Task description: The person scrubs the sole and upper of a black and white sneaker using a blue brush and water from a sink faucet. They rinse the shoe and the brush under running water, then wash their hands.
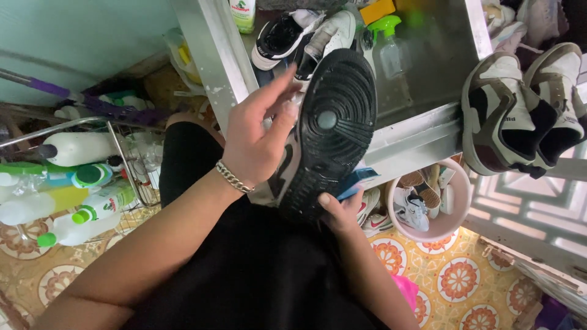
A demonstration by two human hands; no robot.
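A sneaker (327, 131) with a black ribbed sole faces up toward me at the centre of the view. My left hand (260, 134), with a chain bracelet on the wrist, grips the shoe's side and upper. My right hand (339, 211) sits under the heel end and holds a blue brush or sponge (358, 182) against the sole's edge. My lap in black clothing lies below both arms.
A wire rack (116, 137) of cleaning bottles (73, 201) stands at left. A metal basin (428, 67) holds a sneaker (299, 33) and a spray bottle (388, 43). A brown and white pair (520, 113) rests on its rim. A pink tub (455, 217) of shoes sits on the patterned tile floor.
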